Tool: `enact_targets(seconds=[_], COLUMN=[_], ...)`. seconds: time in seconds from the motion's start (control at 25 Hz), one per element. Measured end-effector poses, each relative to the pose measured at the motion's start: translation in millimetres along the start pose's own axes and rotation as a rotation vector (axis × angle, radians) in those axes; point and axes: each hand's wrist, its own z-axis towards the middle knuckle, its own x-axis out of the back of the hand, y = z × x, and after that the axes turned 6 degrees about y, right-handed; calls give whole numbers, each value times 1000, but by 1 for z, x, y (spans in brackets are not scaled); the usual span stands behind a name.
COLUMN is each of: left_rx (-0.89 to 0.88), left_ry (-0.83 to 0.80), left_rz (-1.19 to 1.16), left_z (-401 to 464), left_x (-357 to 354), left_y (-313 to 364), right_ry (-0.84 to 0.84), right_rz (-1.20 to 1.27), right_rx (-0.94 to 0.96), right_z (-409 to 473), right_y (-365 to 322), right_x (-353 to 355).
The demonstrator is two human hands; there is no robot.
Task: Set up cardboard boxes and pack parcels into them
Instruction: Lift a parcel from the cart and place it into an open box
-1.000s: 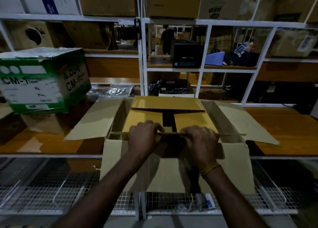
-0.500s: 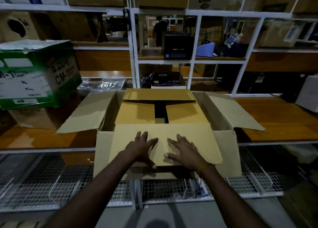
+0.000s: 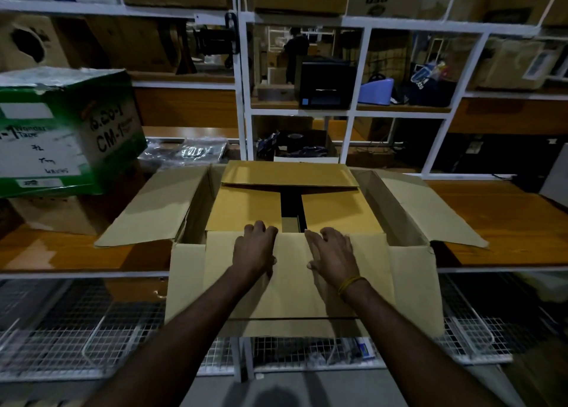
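An open cardboard box (image 3: 412,283) stands on the wooden shelf in front of me. Its left flap (image 3: 153,209), right flap (image 3: 427,206) and far flap (image 3: 289,174) are spread outward. The bottom flaps inside leave a dark gap (image 3: 292,203) in the middle. The near flap (image 3: 292,283) is folded outward and down over the front wall. My left hand (image 3: 255,248) and my right hand (image 3: 330,253) press side by side on this flap at its crease along the near rim, my left fingertips bent at the rim. No parcel is in the box.
A green and white tape carton (image 3: 61,133) sits on a brown box at the left. Plastic-wrapped packs (image 3: 187,153) lie behind the box. Wire baskets (image 3: 76,339) hang under the shelf. A black printer (image 3: 325,83) stands on the rack behind; a white box edge (image 3: 556,176) shows at far right.
A second ago both hands gripped the near flap's edge upright. They folded it outward and down, then slid up from its middle to the crease at the rim.
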Motion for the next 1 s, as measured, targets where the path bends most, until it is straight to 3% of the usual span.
enact_targets(seconds=[0.12, 0.4, 0.6, 0.72, 0.84, 1.0], left_rx=[-4, -41, -183, -194, -170, -127], left_ry=[30, -3, -117, -46, 43, -81], left_rz=[-37, -147, -217, -324, -292, -145], left_z=[11, 31, 55, 66, 86, 118], left_x=[-2, -4, 5, 1, -7, -19], left_y=[-4, -16, -33, -37, -37, -46], right_ry=[89, 46, 77, 95, 16, -126], right_rz=[16, 42, 222, 197, 173, 182], right_rx=[5, 81, 10, -37, -52, -43], right_z=[18, 39, 59, 75, 98, 130], right_y=[5, 17, 19, 2, -9, -7], right_x=[4, 5, -5, -14, -16, -24])
